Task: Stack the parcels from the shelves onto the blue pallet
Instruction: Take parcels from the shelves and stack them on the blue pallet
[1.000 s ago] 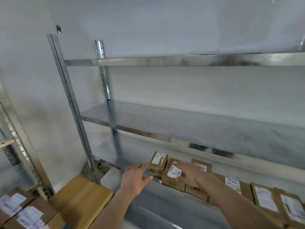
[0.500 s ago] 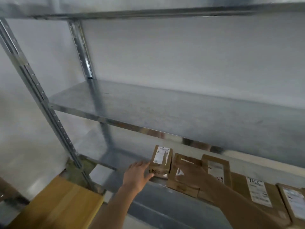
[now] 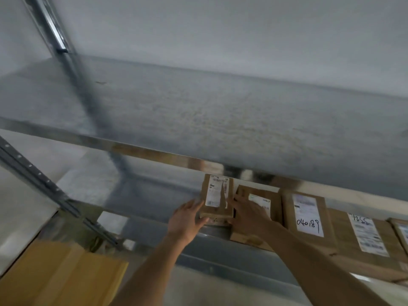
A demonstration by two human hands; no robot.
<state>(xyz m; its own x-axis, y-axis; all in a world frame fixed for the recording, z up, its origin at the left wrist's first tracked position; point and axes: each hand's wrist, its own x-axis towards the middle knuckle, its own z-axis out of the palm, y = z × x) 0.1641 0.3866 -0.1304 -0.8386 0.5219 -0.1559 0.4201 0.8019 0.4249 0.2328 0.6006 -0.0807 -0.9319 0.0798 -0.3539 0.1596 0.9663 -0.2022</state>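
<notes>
A small brown parcel (image 3: pixel 217 196) with a white label stands at the left end of a row on the lower metal shelf (image 3: pixel 154 195). My left hand (image 3: pixel 186 219) presses against its left side, fingers fairly straight. My right hand (image 3: pixel 248 212) lies against its right side, over a flat parcel (image 3: pixel 262 200) beside it. Further right lie a parcel marked 040189 (image 3: pixel 306 215) and another labelled parcel (image 3: pixel 364 237). The blue pallet is out of view.
A bare metal shelf (image 3: pixel 220 111) juts out just above the parcels. Perforated steel uprights (image 3: pixel 33 175) stand at the left. A yellow-brown box (image 3: pixel 59 274) sits low at the left, below the shelf.
The view has moved closer and lower toward the lower shelf. Both hands have closed in on the small leftmost parcel, one on each side.
</notes>
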